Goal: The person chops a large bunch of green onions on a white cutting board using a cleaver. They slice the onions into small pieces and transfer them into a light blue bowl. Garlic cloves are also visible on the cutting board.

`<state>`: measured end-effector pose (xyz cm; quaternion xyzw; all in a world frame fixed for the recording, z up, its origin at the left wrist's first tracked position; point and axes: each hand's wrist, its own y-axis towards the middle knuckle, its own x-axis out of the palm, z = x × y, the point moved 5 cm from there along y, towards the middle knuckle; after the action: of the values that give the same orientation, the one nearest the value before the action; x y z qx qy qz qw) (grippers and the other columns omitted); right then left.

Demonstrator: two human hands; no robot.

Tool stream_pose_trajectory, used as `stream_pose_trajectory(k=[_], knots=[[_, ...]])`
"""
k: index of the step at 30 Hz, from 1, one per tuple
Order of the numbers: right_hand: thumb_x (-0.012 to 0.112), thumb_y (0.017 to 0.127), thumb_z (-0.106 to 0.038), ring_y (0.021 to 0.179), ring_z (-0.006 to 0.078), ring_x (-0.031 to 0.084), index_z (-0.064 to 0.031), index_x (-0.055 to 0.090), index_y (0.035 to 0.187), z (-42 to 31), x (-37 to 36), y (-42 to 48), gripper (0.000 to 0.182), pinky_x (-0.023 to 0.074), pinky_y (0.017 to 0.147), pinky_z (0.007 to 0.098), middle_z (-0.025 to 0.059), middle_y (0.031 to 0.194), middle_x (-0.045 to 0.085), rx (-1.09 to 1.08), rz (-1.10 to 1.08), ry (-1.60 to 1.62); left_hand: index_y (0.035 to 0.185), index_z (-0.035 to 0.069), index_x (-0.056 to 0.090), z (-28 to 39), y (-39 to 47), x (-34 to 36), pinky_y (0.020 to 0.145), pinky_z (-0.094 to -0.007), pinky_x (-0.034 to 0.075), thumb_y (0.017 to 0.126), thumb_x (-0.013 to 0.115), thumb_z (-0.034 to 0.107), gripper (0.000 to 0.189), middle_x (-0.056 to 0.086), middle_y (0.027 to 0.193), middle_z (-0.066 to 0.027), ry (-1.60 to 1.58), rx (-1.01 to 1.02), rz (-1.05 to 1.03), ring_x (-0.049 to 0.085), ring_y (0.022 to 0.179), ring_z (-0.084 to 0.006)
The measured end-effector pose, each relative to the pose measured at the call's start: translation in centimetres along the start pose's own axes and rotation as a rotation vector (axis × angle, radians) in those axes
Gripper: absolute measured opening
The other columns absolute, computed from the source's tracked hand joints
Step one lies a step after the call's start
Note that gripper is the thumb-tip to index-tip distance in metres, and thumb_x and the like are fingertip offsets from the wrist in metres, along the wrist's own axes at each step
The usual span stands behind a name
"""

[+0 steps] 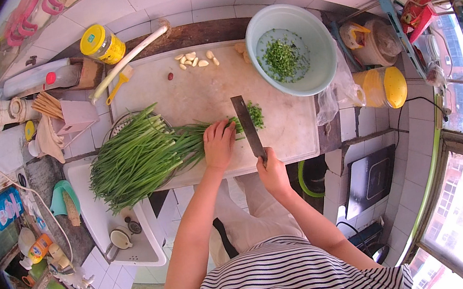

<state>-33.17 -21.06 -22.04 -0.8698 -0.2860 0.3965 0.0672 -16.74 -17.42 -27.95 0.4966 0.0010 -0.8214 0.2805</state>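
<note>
My left hand (pixel 219 144) presses a bundle of green chives (pixel 191 137) flat on a white cutting board (pixel 202 91). My right hand (pixel 272 170) grips the handle of a kitchen cleaver (pixel 247 122), its blade beside the cut end of the bundle. Chopped chives (pixel 256 115) lie in a small heap just right of the blade. A large pile of whole chives (pixel 136 157) rests to the left, over a perforated colander (pixel 120 125) that is mostly hidden. At the board's back right, a pale blue basin (pixel 321 62) holds more chopped chives.
Peeled garlic cloves (pixel 194 59), a red date-like item (pixel 170 76) and a yellow-handled brush (pixel 119 84) lie toward the back. A long scallion (pixel 128 63) crosses the back left corner near a yellow-lidded jar (pixel 102 43). At left is a white sink (pixel 150 243); at right, a yellow-lidded container (pixel 382 87).
</note>
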Motion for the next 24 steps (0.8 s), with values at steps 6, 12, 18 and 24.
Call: stream_pose_trajectory(k=[6,12,18,24], knots=[[0.053,0.091,-0.009,0.069,0.0454,0.064,-0.0013,0.048,0.113,-0.5,0.0,0.4,0.024,0.0506,0.06,0.0528,0.0256,0.073,0.064,-0.004,-0.026,-0.041,0.115,0.014,0.065,-0.2,0.0,0.1,0.1,-0.0417,0.039,0.084,0.068,0.017,0.031,0.062,0.116,-0.0019,-0.038,-0.003,0.008,0.053,0.114,-0.0247],[0.052,0.091,-0.008,0.072,0.0484,0.063,0.0004,0.048,0.113,-1.5,-1.4,1.8,0.024,0.0489,0.063,0.0552,0.028,0.074,0.063,0.032,-0.137,-0.039,0.114,0.015,0.065,-0.5,-0.2,0.3,0.099,-0.0406,0.039,0.085,0.068,0.018,0.029,0.063,0.115,-0.0002,-0.037,-0.012,0.002,0.053,0.114,-0.0235],[0.053,0.091,-0.008,0.073,0.0483,0.063,0.0008,0.05,0.113,-0.2,0.5,3.5,0.024,0.0492,0.063,0.0543,0.0293,0.076,0.063,-0.027,-0.069,-0.04,0.113,0.013,0.066,-0.2,0.0,0.4,0.099,-0.0427,0.039,0.086,0.066,0.018,0.028,0.063,0.116,-0.0021,-0.061,-0.017,-0.033,0.053,0.114,-0.0259],[0.054,0.091,-0.01,0.073,0.0471,0.063,-0.0004,0.05,0.113,-0.1,2.0,4.0,0.025,0.0492,0.063,0.0528,0.0279,0.076,0.063,-0.014,0.045,0.026,0.113,0.012,0.065,-0.4,0.0,0.3,0.099,-0.0432,0.039,0.085,0.068,0.016,0.029,0.063,0.115,-0.0034,-0.056,-0.018,-0.024,0.053,0.113,-0.0265]])
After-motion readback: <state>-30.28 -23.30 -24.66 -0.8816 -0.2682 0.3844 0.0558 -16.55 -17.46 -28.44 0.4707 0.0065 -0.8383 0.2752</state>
